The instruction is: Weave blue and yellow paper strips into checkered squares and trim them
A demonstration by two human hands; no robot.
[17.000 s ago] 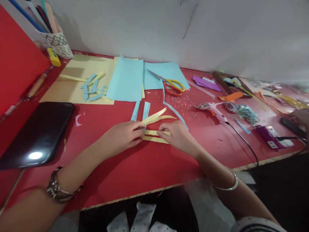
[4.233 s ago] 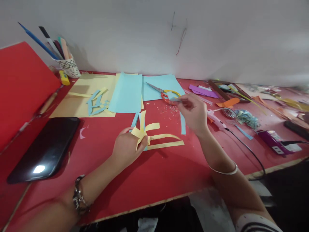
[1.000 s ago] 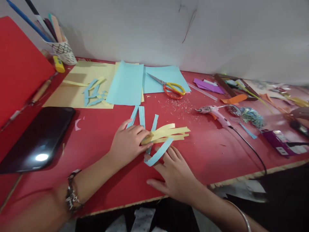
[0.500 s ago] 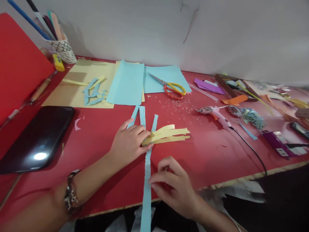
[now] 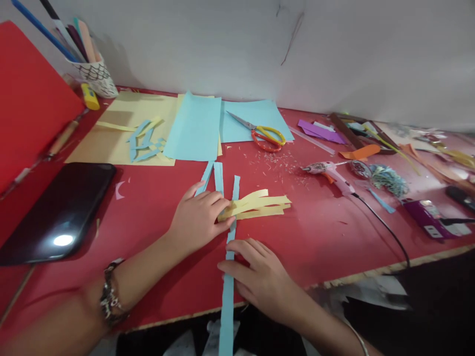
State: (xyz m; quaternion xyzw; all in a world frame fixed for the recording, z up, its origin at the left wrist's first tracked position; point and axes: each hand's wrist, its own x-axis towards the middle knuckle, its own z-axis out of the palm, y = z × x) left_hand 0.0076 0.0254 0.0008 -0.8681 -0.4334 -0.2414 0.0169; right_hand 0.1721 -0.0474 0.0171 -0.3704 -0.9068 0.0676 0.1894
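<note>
Left hand (image 5: 198, 216) clamped on left ends of pale-yellow paper strips (image 5: 264, 201) on red desk (image 5: 315, 237). Right hand (image 5: 264, 277) lies across long light-blue paper strip (image 5: 227, 301), grip unclear; blue runs past desk's near edge.

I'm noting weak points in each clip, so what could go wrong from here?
The long blue paper strip overhangs the front edge of the red table, so a brush from below could crease or drag it.

The yellow paper strips fan out loosely across that strip; if the left hand lifts, or the right hand tugs the blue one, they might shift.
</note>
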